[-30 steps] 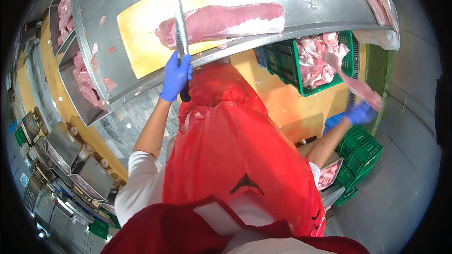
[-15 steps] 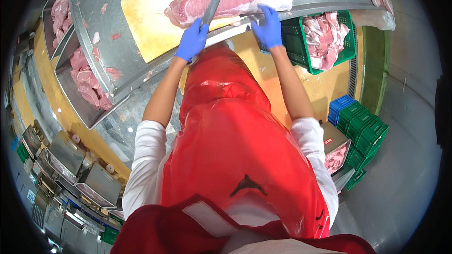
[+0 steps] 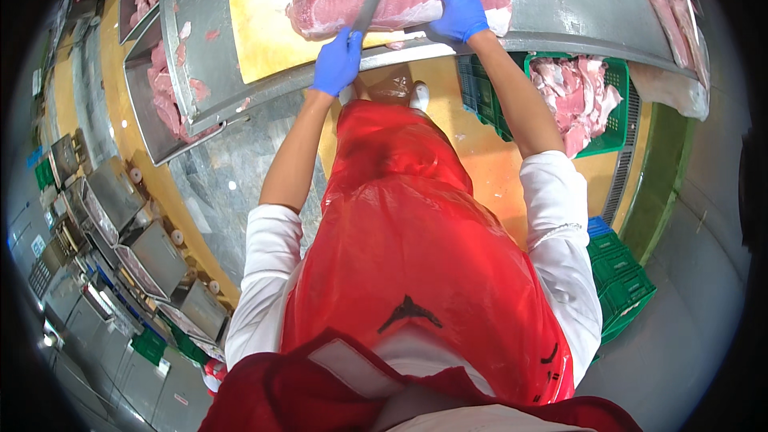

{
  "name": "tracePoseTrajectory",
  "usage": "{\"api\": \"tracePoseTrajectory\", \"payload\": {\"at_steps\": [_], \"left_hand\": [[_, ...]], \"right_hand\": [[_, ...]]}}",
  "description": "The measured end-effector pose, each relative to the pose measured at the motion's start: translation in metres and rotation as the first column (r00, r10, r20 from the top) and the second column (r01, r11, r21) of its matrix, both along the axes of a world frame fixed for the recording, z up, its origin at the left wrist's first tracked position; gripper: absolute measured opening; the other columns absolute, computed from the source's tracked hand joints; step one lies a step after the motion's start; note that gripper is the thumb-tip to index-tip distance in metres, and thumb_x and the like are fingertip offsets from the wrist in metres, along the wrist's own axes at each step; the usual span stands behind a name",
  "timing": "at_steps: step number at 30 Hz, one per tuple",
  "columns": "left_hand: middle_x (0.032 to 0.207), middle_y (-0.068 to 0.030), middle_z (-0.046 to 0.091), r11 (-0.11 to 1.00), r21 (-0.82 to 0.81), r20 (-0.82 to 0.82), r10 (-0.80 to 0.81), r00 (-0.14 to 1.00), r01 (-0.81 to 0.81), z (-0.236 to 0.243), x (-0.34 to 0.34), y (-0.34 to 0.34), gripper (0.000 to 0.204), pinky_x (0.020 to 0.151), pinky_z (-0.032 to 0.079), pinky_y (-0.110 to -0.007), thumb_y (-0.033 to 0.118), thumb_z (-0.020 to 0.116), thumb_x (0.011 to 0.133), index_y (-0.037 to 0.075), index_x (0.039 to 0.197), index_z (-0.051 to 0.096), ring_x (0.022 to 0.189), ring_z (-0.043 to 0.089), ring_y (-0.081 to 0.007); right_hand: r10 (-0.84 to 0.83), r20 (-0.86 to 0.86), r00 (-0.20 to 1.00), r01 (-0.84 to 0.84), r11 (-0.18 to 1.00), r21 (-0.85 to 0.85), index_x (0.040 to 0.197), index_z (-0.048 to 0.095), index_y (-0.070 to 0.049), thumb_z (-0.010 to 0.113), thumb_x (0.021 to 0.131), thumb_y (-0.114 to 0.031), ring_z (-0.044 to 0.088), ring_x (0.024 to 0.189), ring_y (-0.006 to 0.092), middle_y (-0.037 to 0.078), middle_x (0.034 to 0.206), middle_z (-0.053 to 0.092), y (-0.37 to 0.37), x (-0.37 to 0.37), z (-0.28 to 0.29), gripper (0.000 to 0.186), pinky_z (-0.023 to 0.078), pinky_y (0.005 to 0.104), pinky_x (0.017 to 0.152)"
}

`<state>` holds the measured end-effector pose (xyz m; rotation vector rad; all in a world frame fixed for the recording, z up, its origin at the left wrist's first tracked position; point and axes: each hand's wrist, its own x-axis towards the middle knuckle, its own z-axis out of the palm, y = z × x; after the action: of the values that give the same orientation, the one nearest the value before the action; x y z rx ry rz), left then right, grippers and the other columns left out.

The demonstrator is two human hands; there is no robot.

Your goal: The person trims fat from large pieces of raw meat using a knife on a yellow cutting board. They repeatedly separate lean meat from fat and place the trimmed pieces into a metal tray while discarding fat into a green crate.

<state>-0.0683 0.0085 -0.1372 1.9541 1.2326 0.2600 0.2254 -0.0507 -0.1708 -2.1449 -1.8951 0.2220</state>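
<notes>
My left hand [image 3: 340, 62], in a blue glove, is closed round the handle of a long knife [image 3: 371, 1], whose blade slants up over a long piece of pink meat [image 3: 332, 8] with white fat. The meat lies across a yellow cutting board [image 3: 256, 56] at the metal table's front edge. My right hand [image 3: 458, 13], also gloved in blue, grips the meat near its right end with bent fingers.
Metal trays of cut meat [image 3: 160, 92] sit left of the table [image 3: 560, 8]. Below its right side is a green crate [image 3: 608, 140] of trimmings; stacked crates [image 3: 620, 296] stand farther back. Long meat pieces [image 3: 664, 12] lie at the table's right end.
My right hand came from the lower right, where it held a thin meat strip, up onto the long piece, the strip no longer in it. My left hand rose slightly with the knife.
</notes>
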Motion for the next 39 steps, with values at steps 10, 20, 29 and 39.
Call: {"api": "tracePoseTrajectory", "payload": {"at_steps": [10, 20, 29, 39], "left_hand": [[0.071, -0.0152, 0.06, 0.938, 0.021, 0.254, 0.33, 0.909, -0.346, -0.042, 0.033, -0.039, 0.035, 0.061, 0.046, -0.04, 0.033, 0.05, 0.103, 0.0, 0.093, 0.057, 0.066, 0.06, -0.0284], [0.079, -0.0209, 0.065, 0.84, -0.225, 0.359, 0.543, 0.759, -0.494, -0.044, 0.094, -0.046, 0.036, 0.066, 0.05, -0.045, 0.031, 0.045, 0.104, -0.001, 0.096, 0.059, 0.072, 0.066, -0.0351], [0.078, -0.0217, 0.059, 0.843, -0.095, 0.365, 0.525, 0.769, -0.53, -0.047, 0.122, -0.038, 0.033, 0.067, 0.047, -0.047, 0.031, 0.046, 0.103, -0.001, 0.101, 0.057, 0.074, 0.061, -0.0385], [0.062, -0.0038, 0.049, 0.829, -0.383, 0.371, 0.542, 0.754, -0.407, -0.022, 0.134, -0.064, 0.03, 0.043, 0.04, -0.03, 0.034, 0.048, 0.104, 0.005, 0.099, 0.055, 0.047, 0.046, -0.0108]], "right_hand": [[0.073, -0.301, 0.951, -0.148, 0.961, -0.235, 0.122, 0.068, -0.011, 0.076, 0.064, -0.046, 0.067, 0.102, 0.0349, 0.017, 0.113, 0.071, 0.047, 0.045, 0.029, 0.069, 0.052, 0.0391, 0.092], [0.058, -0.359, 0.932, -0.163, 0.949, -0.271, 0.12, 0.07, -0.012, 0.076, 0.066, -0.052, 0.069, 0.101, 0.0332, 0.016, 0.112, 0.072, 0.057, 0.056, 0.016, 0.067, 0.053, 0.0385, 0.092], [0.013, -0.477, 0.879, -0.188, 0.928, -0.321, 0.121, 0.069, -0.008, 0.076, 0.071, -0.047, 0.07, 0.1, 0.0328, 0.015, 0.11, 0.073, 0.065, 0.064, 0.009, 0.065, 0.053, 0.0388, 0.091], [0.032, -0.424, 0.905, -0.151, 0.956, -0.25, 0.116, 0.072, -0.011, 0.075, 0.07, -0.053, 0.07, 0.097, 0.0341, 0.017, 0.106, 0.073, 0.061, 0.074, -0.008, 0.062, 0.054, 0.0399, 0.089]]}}
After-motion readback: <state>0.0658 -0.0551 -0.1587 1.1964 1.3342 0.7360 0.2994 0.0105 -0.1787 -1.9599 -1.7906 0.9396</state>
